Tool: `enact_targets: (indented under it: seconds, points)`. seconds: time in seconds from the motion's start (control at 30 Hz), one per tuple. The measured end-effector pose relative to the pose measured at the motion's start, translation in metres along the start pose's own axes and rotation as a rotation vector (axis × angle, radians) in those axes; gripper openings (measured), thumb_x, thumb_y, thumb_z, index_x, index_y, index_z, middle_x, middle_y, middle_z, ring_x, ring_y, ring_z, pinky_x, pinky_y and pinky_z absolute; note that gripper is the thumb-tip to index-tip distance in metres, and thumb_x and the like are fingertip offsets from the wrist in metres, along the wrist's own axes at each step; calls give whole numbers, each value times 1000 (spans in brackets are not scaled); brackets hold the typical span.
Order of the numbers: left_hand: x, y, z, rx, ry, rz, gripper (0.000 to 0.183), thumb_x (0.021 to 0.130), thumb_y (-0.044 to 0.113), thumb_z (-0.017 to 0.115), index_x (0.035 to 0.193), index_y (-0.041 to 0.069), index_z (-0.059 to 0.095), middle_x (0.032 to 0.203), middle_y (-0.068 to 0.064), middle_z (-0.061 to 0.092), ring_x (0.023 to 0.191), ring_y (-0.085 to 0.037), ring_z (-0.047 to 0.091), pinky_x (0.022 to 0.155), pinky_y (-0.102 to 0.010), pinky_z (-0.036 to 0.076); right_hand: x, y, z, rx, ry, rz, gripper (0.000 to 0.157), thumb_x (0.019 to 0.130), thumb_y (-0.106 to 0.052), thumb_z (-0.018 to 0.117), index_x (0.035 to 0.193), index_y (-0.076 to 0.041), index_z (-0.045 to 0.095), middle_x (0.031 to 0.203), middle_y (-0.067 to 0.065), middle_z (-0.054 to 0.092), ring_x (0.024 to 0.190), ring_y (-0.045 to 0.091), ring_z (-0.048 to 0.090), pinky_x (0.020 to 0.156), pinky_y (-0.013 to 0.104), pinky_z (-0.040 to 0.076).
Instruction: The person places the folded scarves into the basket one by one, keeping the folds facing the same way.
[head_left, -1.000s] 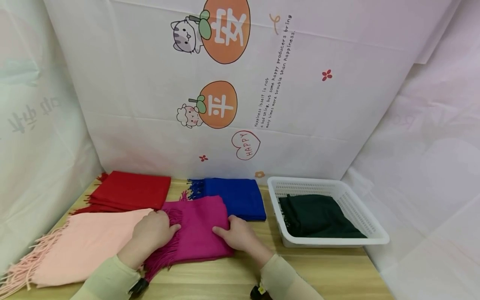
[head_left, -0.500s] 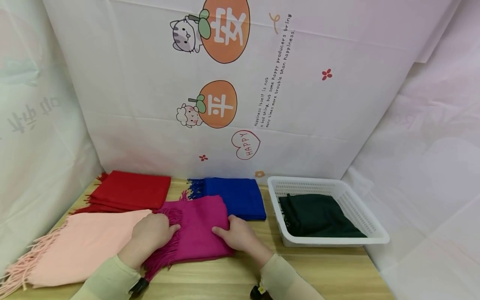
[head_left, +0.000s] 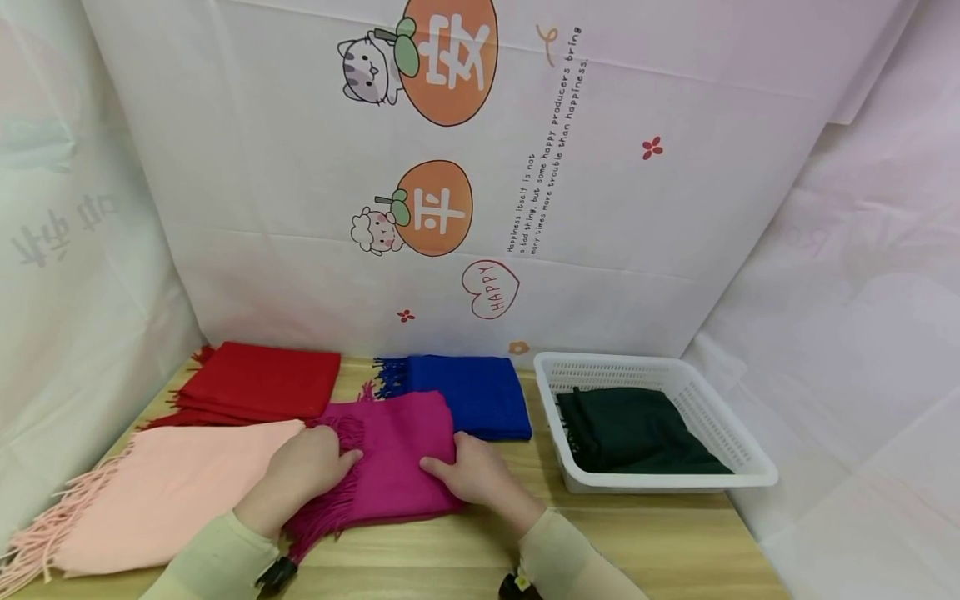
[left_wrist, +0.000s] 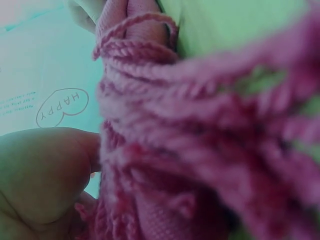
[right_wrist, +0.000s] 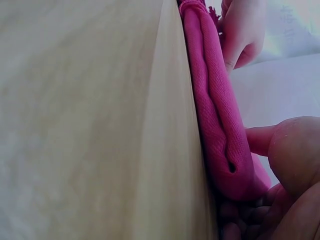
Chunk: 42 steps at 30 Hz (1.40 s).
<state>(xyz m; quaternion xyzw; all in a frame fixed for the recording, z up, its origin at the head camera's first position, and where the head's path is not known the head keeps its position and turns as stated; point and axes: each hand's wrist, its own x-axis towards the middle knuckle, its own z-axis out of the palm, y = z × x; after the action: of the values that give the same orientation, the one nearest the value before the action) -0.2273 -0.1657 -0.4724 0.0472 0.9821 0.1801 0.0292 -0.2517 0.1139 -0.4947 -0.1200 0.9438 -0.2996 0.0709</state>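
The left hand and right hand pinched the dark pink cloth at its left and right edges. It lay on the table, left of the basket. This seemed the gripping step; a lift would need both hands level.

This is a makeshift booth: a wood-grained tabletop walled in by a creased back sheet, a left sheet and a right sheet, all pale. Sideways lettering, a cartoon cat and a red heart decorate the back. Whether home or studio surrounds it, I can't tell.
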Motion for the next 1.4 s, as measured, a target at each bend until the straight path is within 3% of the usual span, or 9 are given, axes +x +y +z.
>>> enact_targets:
  seconds: [0.5,0.93,1.4]
  points:
    - [3,-3,4,-61,-3,36,38,105,30,79,80,9,60,72,-5,56,70,-19,59,76,-46,55,0,0,3,43,5,-11,62,101,-49,82,128,3,64,102,8,71,89,22,68,83,48,60]
    - [4,-2,7,-100,41,42,41,102,24,83,75,11,56,69,-4,53,64,-18,50,67,-38,48,0,0,4,88,-1,-21,54,100,-44,84,124,1,67,98,4,70,84,19,65,79,44,58]
    - [3,1,5,-74,71,50,31,100,21,84,84,6,61,79,-7,61,69,-20,59,71,-45,55,-2,0,3,124,-1,-26,41,103,-41,82,115,-4,69,88,0,67,76,16,63,70,37,54]
